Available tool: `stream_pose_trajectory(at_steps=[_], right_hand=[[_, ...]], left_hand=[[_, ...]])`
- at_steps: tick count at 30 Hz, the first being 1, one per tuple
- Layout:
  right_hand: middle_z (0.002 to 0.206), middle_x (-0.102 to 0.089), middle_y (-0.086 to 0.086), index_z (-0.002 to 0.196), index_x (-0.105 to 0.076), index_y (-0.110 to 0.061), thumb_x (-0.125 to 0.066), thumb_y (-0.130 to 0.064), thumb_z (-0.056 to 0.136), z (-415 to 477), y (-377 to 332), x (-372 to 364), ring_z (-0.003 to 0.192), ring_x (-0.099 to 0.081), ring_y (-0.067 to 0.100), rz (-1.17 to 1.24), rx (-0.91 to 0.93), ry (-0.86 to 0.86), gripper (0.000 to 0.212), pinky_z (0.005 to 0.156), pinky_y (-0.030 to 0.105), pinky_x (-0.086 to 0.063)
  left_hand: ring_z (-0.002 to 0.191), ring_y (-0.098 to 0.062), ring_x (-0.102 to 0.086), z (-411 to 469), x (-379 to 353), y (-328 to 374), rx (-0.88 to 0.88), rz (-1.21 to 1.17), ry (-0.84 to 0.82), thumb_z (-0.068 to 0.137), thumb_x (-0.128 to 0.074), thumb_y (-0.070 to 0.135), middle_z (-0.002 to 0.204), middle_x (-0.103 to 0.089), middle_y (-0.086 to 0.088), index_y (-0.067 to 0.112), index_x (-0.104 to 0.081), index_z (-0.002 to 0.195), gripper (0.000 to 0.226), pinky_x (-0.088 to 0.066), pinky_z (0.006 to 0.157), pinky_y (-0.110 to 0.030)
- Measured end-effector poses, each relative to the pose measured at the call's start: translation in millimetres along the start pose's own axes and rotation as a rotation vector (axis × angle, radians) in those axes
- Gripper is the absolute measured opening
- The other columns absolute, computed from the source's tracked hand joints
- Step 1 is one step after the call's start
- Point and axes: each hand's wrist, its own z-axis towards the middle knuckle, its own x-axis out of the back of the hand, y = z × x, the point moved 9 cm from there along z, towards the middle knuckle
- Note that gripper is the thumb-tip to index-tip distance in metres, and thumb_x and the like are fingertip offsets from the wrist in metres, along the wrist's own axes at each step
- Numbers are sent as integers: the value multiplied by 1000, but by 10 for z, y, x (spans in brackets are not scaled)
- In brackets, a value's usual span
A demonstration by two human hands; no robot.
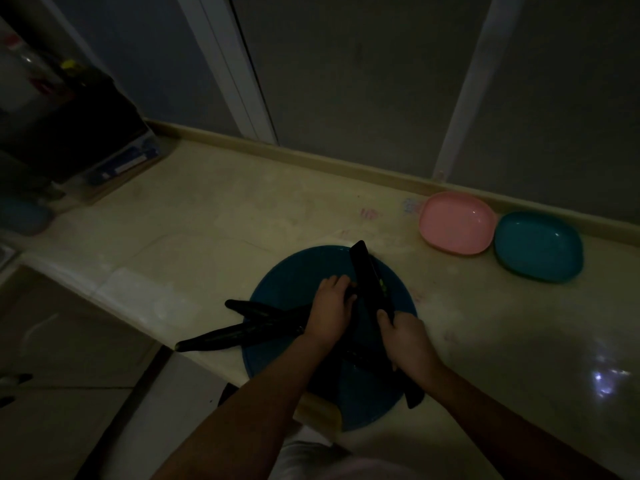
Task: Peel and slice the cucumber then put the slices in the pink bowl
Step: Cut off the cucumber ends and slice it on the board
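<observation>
The light is dim. A round blue plate (287,275) lies on the counter in front of me. My left hand (329,310) curls its fingers over a dark cucumber (349,294) on the plate; most of it is hidden under the hand. My right hand (407,341) grips a dark knife (369,271); its blade points away from me, right beside my left fingertips. Two more dark cucumbers (239,334) lie across the plate's left rim and stick out over the counter. The pink bowl (457,223) stands empty at the back right.
A teal bowl (538,245) sits touching the pink bowl's right side, by the wall ledge. A pale yellow object (317,410) lies at the plate's near edge. Dark boxes and bottles (69,126) crowd the back left corner. The counter's front edge (114,306) runs diagonally at left.
</observation>
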Motion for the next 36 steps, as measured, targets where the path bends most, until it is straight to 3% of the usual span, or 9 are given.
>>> stream_pose_trajectory(at_steps=[6,12,16,19,25,36], right_hand=[[56,-46,6,60,-42,-11,-37,-29,100,9,-4,-14,47,-45,18,-18,7,-10,44,51,32,-43],[55,-46,5,60,-41,-12,-35,-29,101,-1,-6,-34,44,-44,16,-15,9,-15,45,42,26,-37],[56,-46,7,60,-42,-11,-35,-30,100,54,-35,-86,48,-47,21,-50,12,-21,45,49,33,-43],[56,-47,5,60,-42,-13,-35,-31,100,100,-56,-144,48,-47,18,-80,12,-25,45,47,31,-42],[54,-45,3,60,-43,-13,-36,-28,100,96,54,-35,44,-43,14,-95,18,-7,44,43,27,-35],[59,-49,9,63,-44,-10,-37,-32,100,10,60,-15,44,-45,16,1,6,-29,43,42,27,-37]], left_hand=[[95,-24,-47,2,-1,4,6,-11,-5,91,-54,9,100,-57,-13,4,-58,103,13,-32,74,-24],[96,-25,-47,4,4,-8,13,-16,-7,91,-55,9,100,-57,-14,3,-58,104,15,-34,76,-26],[95,-26,-48,6,7,-12,26,-21,-4,90,-56,8,99,-58,-15,2,-58,101,13,-34,75,-26],[96,-26,-49,14,4,-21,28,-17,-17,90,-56,9,100,-58,-15,3,-59,102,14,-33,75,-25],[97,-26,-49,-9,20,24,-87,34,-76,90,-54,6,104,-57,-15,4,-60,111,22,-35,77,-26],[97,-22,-50,-8,33,-47,14,4,-28,89,-57,10,101,-58,-11,7,-60,107,18,-29,70,-17]])
